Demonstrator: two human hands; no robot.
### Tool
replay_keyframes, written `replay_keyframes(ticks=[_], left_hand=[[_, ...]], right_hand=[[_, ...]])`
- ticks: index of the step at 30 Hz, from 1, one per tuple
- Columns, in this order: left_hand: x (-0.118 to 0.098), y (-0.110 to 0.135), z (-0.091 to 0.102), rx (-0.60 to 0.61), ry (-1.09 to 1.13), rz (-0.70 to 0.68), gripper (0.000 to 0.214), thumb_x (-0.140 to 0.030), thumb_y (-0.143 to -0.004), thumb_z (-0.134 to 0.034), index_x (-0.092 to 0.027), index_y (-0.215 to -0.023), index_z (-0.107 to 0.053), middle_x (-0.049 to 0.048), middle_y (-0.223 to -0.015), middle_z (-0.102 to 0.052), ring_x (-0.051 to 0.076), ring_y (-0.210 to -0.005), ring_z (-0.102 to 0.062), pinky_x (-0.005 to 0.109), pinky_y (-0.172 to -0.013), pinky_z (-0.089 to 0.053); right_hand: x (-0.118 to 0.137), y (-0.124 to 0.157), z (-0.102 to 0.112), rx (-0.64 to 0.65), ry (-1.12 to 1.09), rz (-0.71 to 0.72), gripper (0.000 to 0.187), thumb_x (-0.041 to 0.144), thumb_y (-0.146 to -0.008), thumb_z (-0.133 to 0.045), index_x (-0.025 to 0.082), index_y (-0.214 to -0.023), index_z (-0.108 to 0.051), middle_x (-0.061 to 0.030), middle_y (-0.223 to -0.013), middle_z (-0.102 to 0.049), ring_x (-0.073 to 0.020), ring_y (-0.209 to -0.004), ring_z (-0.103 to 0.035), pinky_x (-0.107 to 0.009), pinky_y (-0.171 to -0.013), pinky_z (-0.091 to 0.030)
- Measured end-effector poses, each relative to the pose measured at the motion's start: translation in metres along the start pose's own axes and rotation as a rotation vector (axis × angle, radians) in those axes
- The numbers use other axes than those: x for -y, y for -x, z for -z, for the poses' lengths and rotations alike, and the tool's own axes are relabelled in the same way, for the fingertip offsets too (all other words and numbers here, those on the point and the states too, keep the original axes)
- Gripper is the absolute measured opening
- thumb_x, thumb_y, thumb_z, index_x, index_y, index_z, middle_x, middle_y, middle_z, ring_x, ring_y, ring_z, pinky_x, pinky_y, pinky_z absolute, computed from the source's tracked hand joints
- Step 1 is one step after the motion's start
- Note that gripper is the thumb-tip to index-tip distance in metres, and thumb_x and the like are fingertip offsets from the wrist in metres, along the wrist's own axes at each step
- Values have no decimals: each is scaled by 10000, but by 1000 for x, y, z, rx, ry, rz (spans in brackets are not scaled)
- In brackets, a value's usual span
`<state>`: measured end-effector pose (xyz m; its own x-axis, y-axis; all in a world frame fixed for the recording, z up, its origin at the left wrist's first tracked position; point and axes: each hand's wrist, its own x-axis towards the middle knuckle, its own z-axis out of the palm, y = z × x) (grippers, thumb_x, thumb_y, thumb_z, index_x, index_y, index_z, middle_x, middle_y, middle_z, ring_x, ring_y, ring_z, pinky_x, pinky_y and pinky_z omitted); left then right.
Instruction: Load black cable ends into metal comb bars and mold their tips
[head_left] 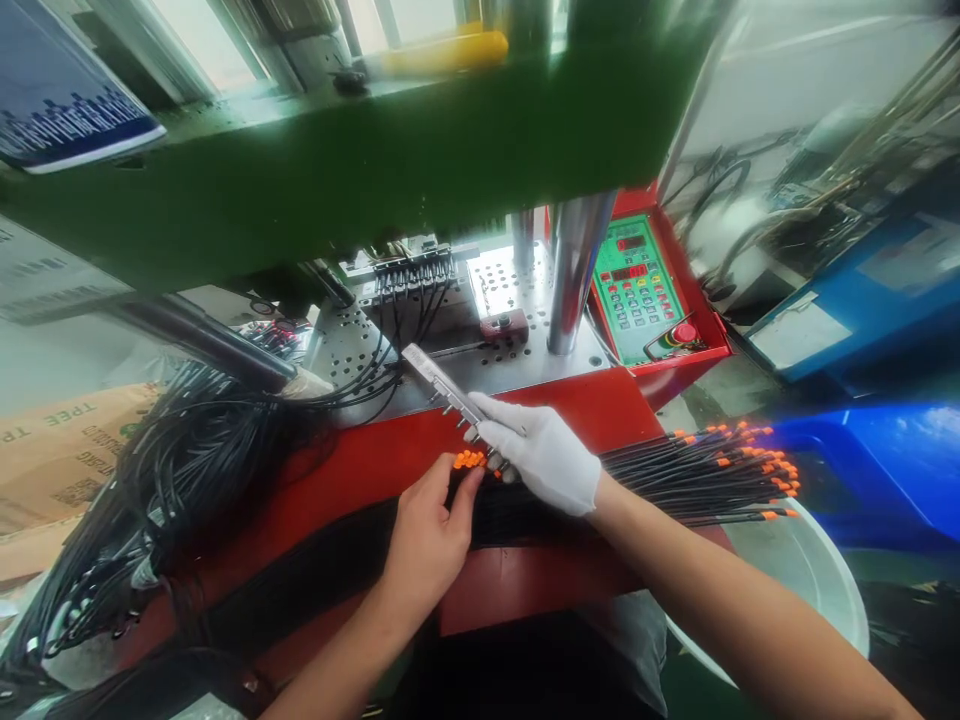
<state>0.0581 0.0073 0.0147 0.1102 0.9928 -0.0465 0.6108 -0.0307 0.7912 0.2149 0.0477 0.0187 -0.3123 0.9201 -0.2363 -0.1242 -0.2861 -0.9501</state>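
My right hand [541, 450], in a white glove, is closed round a long metal comb-like fixture [439, 381] that points up-left over the red machine table [375, 455]. My bare left hand [427, 540] pinches black cables whose small orange tips [469, 460] show just below the fixture. The cable bundle [525, 515] lies across the table under both hands. More black cables with orange ends [720, 470] fan out to the right.
A green press head [337, 160] hangs over a perforated steel plate [517, 300] with a mould holding black wires [412, 270]. A steel column [574, 270] and a green control panel [637, 285] stand right. A heap of black cables [187, 470] lies left, a white tub [810, 580] right.
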Motion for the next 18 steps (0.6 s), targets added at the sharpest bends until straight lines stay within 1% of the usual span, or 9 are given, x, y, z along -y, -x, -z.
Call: replay_keyframes(ticks=[2,4,7,9,12,15,18], left_hand=[[0,1,-2,-17,-43,-36,181,-346,-885,-542,-202,-775,-543,-6,-698,-592,151,-607,-490,246,-588,-354],[3,-1,-1,17,13,-18,197,-369,-887,-539,-202,-784,-547,0,-718,-599,155,-627,-510,246,-594,-363],[11,-5,4,94,232,99,249,-430,-906,-494,-193,-854,-552,-10,-714,-555,131,-580,-469,238,-547,-345],[15,-7,8,133,384,166,263,-450,-916,-470,-194,-892,-528,-38,-660,-474,104,-526,-387,226,-499,-306],[16,-7,11,175,536,201,247,-439,-911,-492,-205,-841,-455,-65,-619,-370,88,-515,-321,205,-469,-270],[14,-6,13,194,586,215,240,-421,-901,-522,-204,-842,-438,-64,-643,-379,80,-517,-327,196,-454,-264],[13,-5,15,203,543,196,245,-415,-885,-554,-193,-851,-458,-64,-642,-386,71,-501,-324,195,-444,-258]], right_hand=[[-2,0,0,15,13,11,498,279,-873,-534,154,-1354,-503,-67,-968,-662,-63,-557,-490,-198,-466,-441],[-4,-1,2,30,-2,14,500,311,-873,-544,162,-1350,-509,-59,-924,-663,-64,-542,-494,-197,-451,-445],[-5,-2,6,55,-63,10,501,361,-873,-553,161,-1332,-528,-61,-906,-655,-66,-537,-513,-185,-422,-441],[-3,-2,7,85,-94,14,494,367,-874,-555,162,-1323,-535,-74,-958,-653,-65,-552,-520,-177,-421,-440],[-1,-2,8,100,-110,24,477,354,-878,-555,170,-1317,-538,-81,-1012,-652,-57,-554,-514,-168,-421,-430],[-2,-1,8,97,-109,31,470,355,-877,-558,179,-1313,-542,-80,-1030,-654,-55,-554,-515,-165,-423,-432],[-4,-1,8,119,-104,53,472,363,-877,-557,192,-1317,-539,-78,-1048,-655,-56,-565,-515,-164,-428,-437]])
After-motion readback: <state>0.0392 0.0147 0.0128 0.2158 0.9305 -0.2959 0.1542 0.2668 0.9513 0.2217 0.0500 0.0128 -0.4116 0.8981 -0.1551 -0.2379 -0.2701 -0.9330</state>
